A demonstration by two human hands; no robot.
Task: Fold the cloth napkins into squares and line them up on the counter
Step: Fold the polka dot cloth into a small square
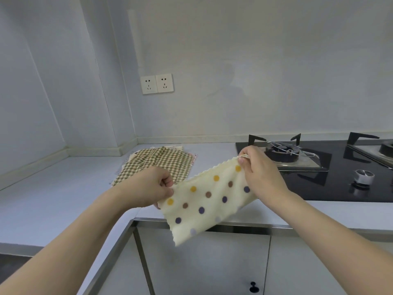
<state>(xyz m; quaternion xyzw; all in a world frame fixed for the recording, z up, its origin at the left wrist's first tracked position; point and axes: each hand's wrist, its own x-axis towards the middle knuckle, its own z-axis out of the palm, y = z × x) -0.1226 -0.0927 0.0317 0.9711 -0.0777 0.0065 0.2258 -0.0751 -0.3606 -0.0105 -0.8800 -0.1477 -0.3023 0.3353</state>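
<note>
Left hand (pixel 153 186) and right hand (pixel 258 167) fingers pinch top corners of dotted napkin (pixel 204 203), held in air above tabletop (pixel 63 201) edge. Advice: keep edge taut, match corners, lower flat. Checked napkins (pixel 157 162) wait behind.

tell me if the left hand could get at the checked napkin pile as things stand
Probably not yet: the left hand is busy pinching a corner of the polka-dot napkin. The checked napkin pile lies close behind it on the counter, nothing between.

Left grip (pixel 156 186), right grip (pixel 258 167) pinching, raised.
</note>
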